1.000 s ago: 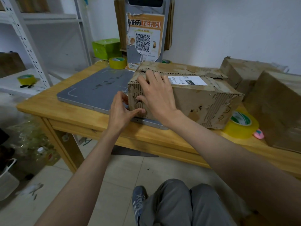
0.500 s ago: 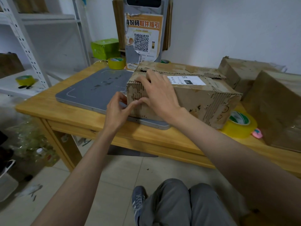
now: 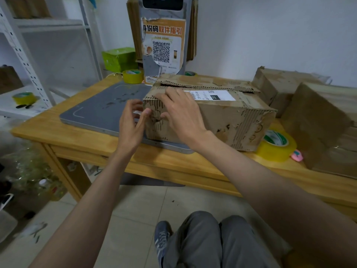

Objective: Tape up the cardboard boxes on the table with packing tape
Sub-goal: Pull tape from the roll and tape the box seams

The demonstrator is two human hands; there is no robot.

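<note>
A worn cardboard box (image 3: 228, 117) with a white shipping label lies on a grey pad (image 3: 100, 111) on the wooden table (image 3: 77, 140). Its top flaps meet along a ragged seam. My right hand (image 3: 181, 113) lies flat over the box's near left corner, fingers on the top edge and thumb on the near side. My left hand (image 3: 130, 125) is at the box's left end with fingers spread and its thumb tip against the cardboard; a pale strip shows by its fingers. A yellow packing tape roll (image 3: 276, 146) lies flat to the right of the box.
Two more cardboard boxes (image 3: 318, 120) (image 3: 278, 84) crowd the table's right side, with a small pink thing (image 3: 297, 155) beside the roll. Another yellow tape roll (image 3: 133, 76), a green box (image 3: 119, 59) and a grey stand with a QR poster (image 3: 163, 47) stand at the back. Metal shelving is on the left.
My left hand has lifted from low on the box's left end and spread its fingers. My right hand has stayed on the same corner.
</note>
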